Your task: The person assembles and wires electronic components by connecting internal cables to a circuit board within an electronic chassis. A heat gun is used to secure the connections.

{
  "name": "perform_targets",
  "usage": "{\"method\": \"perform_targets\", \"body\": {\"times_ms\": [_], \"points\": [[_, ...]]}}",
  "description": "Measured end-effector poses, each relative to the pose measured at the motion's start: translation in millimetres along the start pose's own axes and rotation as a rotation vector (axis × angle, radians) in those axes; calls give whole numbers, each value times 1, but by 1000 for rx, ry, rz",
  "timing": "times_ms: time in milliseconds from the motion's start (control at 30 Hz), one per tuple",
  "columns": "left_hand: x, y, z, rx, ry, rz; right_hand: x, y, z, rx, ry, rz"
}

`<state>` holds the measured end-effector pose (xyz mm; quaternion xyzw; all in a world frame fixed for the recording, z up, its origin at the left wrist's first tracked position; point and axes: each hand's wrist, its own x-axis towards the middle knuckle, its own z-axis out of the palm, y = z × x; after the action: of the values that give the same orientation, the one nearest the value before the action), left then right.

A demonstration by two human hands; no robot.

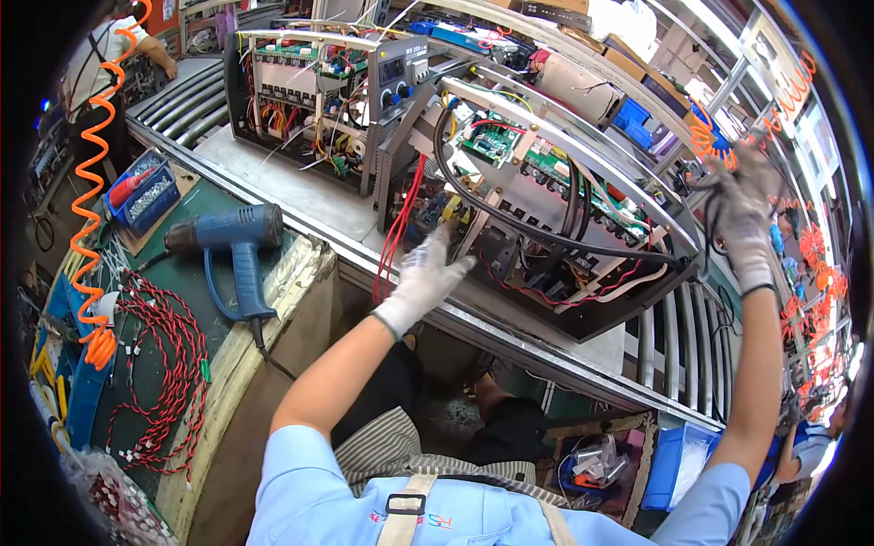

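My left hand (424,280), in a white glove, is open with thumb and fingers apart. It is at the near-left corner of an uncovered machine chassis (628,314) full of circuit boards and wiring, beside hanging red wires (401,218). A thick black cable (546,241) arches over the chassis. My right hand (748,205), also gloved, is raised past the chassis's right end. Its fingers are somewhat blurred but appear closed around a bunched black cable (710,205). A green circuit board (492,138) shows inside the chassis.
A second uncovered machine (309,109) stands left on the roller conveyor (669,350). The green bench (100,364) bears a blue heat gun (238,246), twisted red-black wires (168,364) and a blue screw bin (146,196). Orange coiled hoses (86,214) hang at both sides. Another person (137,50) is far left.
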<state>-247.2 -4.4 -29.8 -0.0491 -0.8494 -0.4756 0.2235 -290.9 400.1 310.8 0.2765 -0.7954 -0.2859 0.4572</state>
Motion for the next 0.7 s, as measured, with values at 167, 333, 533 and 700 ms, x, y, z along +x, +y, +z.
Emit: {"method": "perform_targets", "body": {"times_ms": [167, 333, 533, 700], "points": [[16, 8, 2, -83, -172, -265, -24, -67, 50, 520, -88, 411], [-5, 30, -59, -676, -186, -214, -37, -71, 55, 789, -395, 353], [22, 68, -109, -1039, -312, -156, -20, -81, 76, 742, -314, 577], [35, 9, -88, -587, 34, -304, -31, -82, 68, 619, -204, 380]]}}
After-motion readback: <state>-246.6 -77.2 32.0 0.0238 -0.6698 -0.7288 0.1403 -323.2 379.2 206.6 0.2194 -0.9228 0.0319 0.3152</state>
